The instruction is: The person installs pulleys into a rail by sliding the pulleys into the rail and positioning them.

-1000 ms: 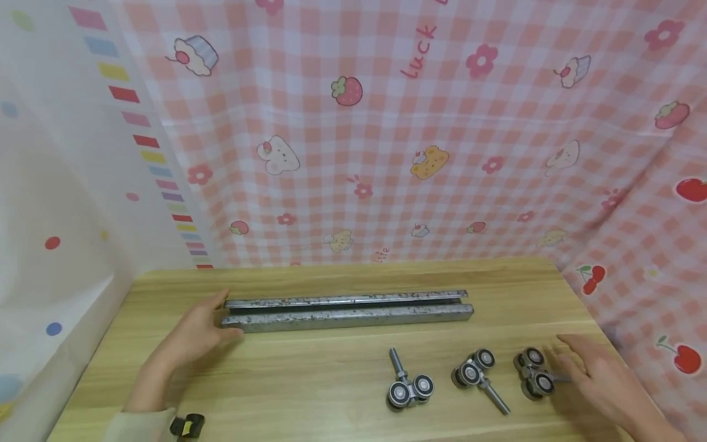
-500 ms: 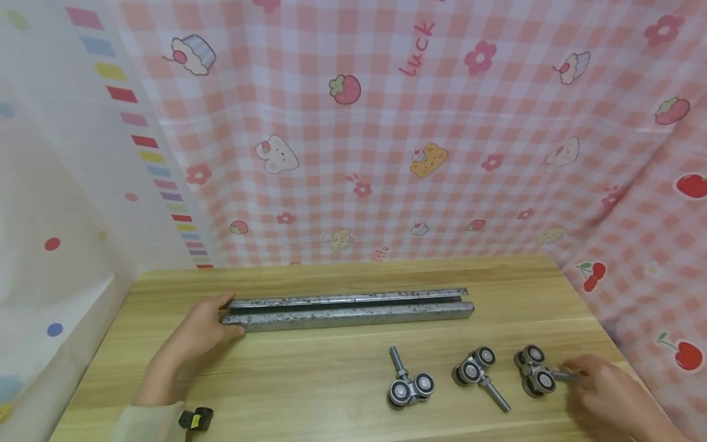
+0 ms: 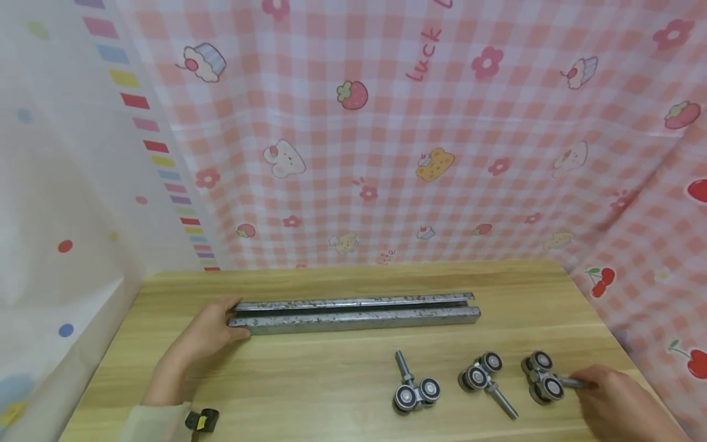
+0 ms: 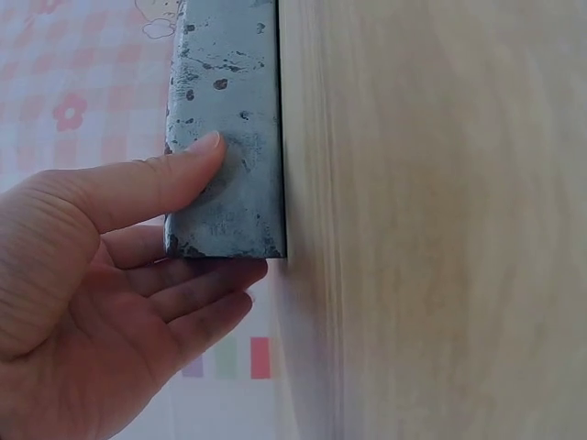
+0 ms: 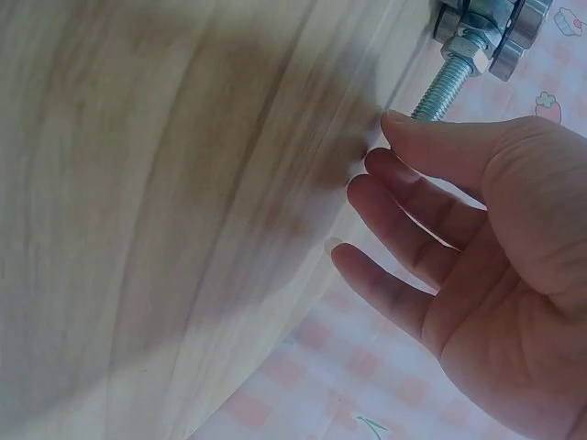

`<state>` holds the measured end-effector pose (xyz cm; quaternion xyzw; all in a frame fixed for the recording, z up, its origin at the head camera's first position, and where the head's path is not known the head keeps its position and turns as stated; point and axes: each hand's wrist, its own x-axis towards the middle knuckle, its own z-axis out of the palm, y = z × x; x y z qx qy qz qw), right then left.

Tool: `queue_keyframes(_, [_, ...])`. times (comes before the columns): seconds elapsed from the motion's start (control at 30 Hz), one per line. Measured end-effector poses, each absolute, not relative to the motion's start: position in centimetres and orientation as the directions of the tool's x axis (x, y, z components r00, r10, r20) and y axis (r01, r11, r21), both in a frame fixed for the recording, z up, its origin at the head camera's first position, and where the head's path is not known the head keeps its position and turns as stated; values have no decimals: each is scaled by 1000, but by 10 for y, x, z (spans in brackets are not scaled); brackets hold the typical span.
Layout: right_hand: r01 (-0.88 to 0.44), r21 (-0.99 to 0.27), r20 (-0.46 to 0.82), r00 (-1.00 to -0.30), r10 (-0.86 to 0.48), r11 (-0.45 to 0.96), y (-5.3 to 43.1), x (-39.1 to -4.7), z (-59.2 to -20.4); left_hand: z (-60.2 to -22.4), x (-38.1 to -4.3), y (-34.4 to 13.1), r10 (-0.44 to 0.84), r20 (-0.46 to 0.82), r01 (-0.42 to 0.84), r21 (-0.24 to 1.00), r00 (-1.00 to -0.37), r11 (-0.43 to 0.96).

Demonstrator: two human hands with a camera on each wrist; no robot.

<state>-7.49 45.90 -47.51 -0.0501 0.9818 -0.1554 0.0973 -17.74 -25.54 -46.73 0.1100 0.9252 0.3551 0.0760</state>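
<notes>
A worn grey metal channel rail (image 3: pixel 353 321) with a lengthwise slot lies across the wooden table. At its left end my left hand (image 3: pixel 205 334) grips it; in the left wrist view the thumb presses the rail's side face (image 4: pixel 225 101), and other fingers reach behind and past the end. On the right side my right hand (image 3: pixel 621 402) pinches the threaded stem of the rightmost roller trolley (image 3: pixel 544 377). The right wrist view has the thumb over this threaded stem (image 5: pixel 442 89) near its end, the remaining fingers loosely bent below. The trolley's wheels point left, away from the hand.
Two more roller trolleys, the left one (image 3: pixel 407 396) and the middle one (image 3: pixel 478 376), lie in front of the rail with stems pointing different ways. Checked cloth (image 3: pixel 386 135) hangs behind the table (image 3: pixel 309 380) and to its right. A small black item (image 3: pixel 202 420) sits by the left sleeve.
My right hand has come down beside the rightmost trolley, and its thumb and fingers have closed on the stem. The left hand stays at the rail's end. The head view has shifted slightly.
</notes>
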Motion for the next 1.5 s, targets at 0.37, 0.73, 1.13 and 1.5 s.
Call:
queue_keyframes(0.37, [26, -338, -190, -981, -41, 941, 459, -70, -473, -470, -176, -257, 245, -103, 114, 673, -964, 731])
queue_keyframes(0.73, [-116, -413, 1, -992, -127, 903, 463, -68, -473, -467, -176, -256, 241, -108, 113, 656, -965, 746])
queue_keyframes(1.13, [-252, -522, 117, -968, -224, 815, 469, -66, -472, -464, -177, -255, 240, -113, 108, 661, -964, 742])
queue_keyframes(1.5, [-210, -494, 131, -977, -167, 844, 456, -70, -457, -464, -178, -256, 243, -114, 113, 649, -963, 752])
